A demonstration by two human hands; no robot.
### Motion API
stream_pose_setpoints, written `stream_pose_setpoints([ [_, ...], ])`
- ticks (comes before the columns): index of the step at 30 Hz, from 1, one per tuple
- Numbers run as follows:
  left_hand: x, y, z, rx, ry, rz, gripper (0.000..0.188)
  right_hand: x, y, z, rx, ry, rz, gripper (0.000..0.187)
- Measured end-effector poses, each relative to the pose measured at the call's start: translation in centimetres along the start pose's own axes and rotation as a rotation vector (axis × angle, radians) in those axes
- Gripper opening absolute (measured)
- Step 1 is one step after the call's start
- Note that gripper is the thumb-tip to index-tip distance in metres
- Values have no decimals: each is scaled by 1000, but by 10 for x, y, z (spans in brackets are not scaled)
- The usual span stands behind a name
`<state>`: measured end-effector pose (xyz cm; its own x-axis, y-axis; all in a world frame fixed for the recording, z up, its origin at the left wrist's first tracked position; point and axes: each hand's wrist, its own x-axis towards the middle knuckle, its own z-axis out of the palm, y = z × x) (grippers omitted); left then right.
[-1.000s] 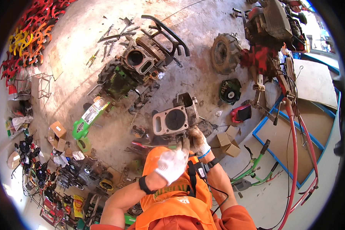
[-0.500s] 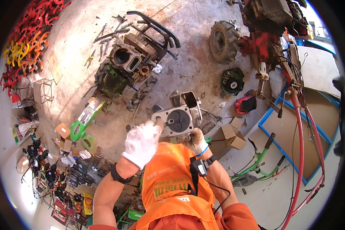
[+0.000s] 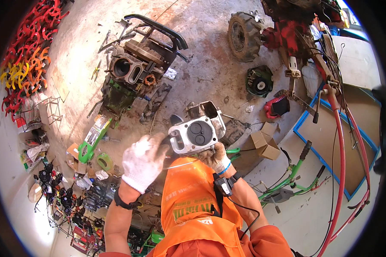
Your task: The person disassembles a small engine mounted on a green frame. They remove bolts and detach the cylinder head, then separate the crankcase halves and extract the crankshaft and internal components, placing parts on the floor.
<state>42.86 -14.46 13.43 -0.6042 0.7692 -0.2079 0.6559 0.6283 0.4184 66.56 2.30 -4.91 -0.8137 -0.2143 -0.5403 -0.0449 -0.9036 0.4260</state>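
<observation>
In front of me is a metal engine cylinder head [image 3: 183, 138], its flat face with two round valves turned up. My right hand [image 3: 218, 157], in a soiled white glove with a blue cuff edge, grips its near right edge. My left hand [image 3: 144, 159], in a white glove, is just left of the head's left end. Its fingers are curled, with darkened tips; a thin pale strip or wire [image 3: 181, 165] runs from beside it across the orange apron [image 3: 188, 184]. What those fingers hold is unclear.
A partly stripped engine [image 3: 131, 70] with a black bar stands ahead on the floor, hand tools beside it. A tyre [image 3: 243, 37], a green-black round part [image 3: 260, 81], a red part [image 3: 277, 106] and an open cardboard box [image 3: 263, 143] lie to the right. Loose parts crowd the left wall.
My left hand has moved left and slightly down, off the cylinder head's face, uncovering its left end. My right hand keeps its grip. The whole view has shifted a little.
</observation>
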Motion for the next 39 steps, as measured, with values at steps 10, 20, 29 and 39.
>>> stream_pose_setpoints([
  [10,-42,7,21,38,88,140,38,-4,-4,1,84,79,3,50],
  [20,-47,8,57,40,-118,216,29,10,-1,15,21,211,-30,43],
  [29,-63,1,65,-1124,-25,-633,14,33,15,84,-397,-1,-16,76],
  [39,-89,2,59,-1867,245,-834,18,69,18,37,-793,340,-125,56],
])
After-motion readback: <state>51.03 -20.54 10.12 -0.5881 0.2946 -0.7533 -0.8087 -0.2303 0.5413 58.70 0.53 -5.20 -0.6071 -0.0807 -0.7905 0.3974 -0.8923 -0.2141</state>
